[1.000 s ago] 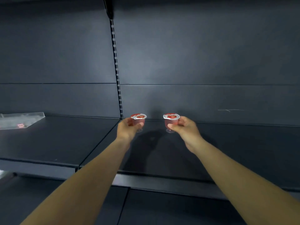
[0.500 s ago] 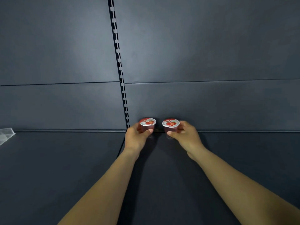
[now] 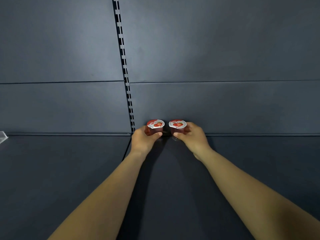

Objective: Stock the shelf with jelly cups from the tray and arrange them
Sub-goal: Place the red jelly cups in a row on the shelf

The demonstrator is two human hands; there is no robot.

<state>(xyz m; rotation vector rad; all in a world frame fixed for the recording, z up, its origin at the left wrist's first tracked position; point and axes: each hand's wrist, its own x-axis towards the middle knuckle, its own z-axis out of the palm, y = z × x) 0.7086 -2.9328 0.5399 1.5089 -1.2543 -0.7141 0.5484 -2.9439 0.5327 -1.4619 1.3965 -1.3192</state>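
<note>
Fingers of left hand curled round left jelly cup; right hand grips right jelly cup likewise, thumb across the front. Both cups upright, strawberry lids up, just beside each other at back of dark shelf, near back panel. Slotted upright stands left of them. Clear plastic corner at far left edge.

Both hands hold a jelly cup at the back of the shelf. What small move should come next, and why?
Probably let go. The left hand and right hand grip the left cup and right cup upright, side by side by the back panel; they seem down on the shelf.
</note>
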